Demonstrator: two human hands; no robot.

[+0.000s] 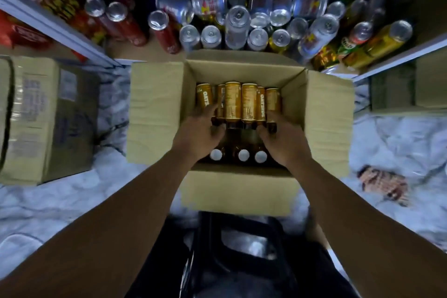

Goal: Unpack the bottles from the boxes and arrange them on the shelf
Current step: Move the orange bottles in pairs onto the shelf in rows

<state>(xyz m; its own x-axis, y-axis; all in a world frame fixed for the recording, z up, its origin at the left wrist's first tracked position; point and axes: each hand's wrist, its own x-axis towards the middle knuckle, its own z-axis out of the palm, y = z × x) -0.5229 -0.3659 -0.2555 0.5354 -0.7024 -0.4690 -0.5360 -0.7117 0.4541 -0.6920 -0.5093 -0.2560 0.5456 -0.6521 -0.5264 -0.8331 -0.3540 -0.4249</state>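
Cluster of amber glass bottles with gold labels [239, 101], tipped necks-toward-body inside the open brown cardboard box [154, 109], squeezed from both ends. Left hand [203, 130] curled round the leftmost bottles, right hand [283, 138] curled round the rightmost. Three more white-capped bottles [243, 155] upright nearer the body. Best to keep inward pressure even, lift straight up and clear, then carry across to the bare patch of the low can-crowded shelf [131, 51]. Likely risk: middle bottles slipping out.
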